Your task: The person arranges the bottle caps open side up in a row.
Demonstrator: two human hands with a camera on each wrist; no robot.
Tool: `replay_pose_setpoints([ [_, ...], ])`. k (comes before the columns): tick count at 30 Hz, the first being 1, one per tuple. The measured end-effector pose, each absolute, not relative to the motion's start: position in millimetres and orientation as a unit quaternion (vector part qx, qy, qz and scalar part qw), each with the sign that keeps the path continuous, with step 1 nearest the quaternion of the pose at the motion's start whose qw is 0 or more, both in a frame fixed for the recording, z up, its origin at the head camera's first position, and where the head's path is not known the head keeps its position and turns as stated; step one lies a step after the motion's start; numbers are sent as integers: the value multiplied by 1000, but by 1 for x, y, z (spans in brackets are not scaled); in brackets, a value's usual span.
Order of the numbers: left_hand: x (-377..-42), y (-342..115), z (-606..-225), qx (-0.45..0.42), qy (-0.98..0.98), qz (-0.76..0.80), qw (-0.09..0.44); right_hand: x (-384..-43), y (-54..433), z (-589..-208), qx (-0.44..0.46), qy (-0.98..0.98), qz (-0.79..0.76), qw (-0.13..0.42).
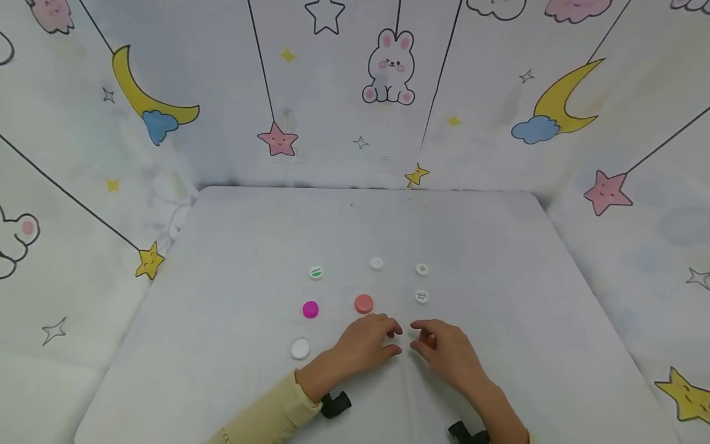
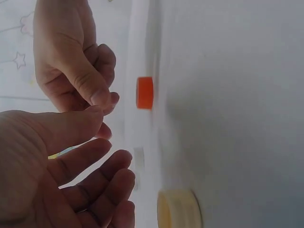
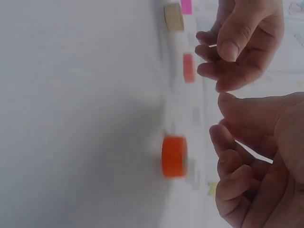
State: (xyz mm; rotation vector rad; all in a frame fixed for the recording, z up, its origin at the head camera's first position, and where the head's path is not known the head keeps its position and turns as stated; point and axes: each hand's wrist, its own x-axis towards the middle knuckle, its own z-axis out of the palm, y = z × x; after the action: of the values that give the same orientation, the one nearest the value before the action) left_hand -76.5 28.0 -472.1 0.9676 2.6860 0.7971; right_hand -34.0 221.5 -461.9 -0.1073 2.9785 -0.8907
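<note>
My left hand hovers over the white table, fingers loosely bent and nothing in them. Facing it across a small gap is my right hand, also holding nothing, its fingers bent. An orange cap stands on the table beneath the right hand; in the head view that hand mostly hides it. The right wrist view shows this orange cap apart from the fingers. Just beyond the left hand lies a coral cap. A white cap lies left of the left forearm, and a magenta cap lies farther back.
Farther back are a white cap with a green print, a plain white cap and two printed white caps, one behind the other. Black straps circle both wrists. A cartoon-printed cloth surrounds the table behind and at both sides.
</note>
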Motion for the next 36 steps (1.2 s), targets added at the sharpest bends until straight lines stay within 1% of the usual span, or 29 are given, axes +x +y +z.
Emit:
replay_pose_setpoints([
  [5, -80, 45, -470, 345, 896, 263, 98, -31, 240, -461, -16, 956, -292, 24],
  [9, -83, 56, -472, 345, 895, 259, 116, -28, 252, -463, -10, 959, -283, 28],
  [14, -84, 66, -478, 338, 900, 243, 131, -25, 261, -474, 9, 957, -286, 55],
  [18, -85, 72, -485, 329, 905, 238, 127, -24, 262, -486, 14, 954, -292, 68],
  [25, -88, 83, -492, 340, 908, 211, 126, -26, 257, -494, 10, 958, -282, 52],
  [33, -86, 88, -497, 359, 911, 182, 87, -27, 251, -492, -2, 957, -288, 35],
  [36, -86, 87, -496, 360, 910, 186, 81, -27, 251, -491, -9, 958, -286, 28],
])
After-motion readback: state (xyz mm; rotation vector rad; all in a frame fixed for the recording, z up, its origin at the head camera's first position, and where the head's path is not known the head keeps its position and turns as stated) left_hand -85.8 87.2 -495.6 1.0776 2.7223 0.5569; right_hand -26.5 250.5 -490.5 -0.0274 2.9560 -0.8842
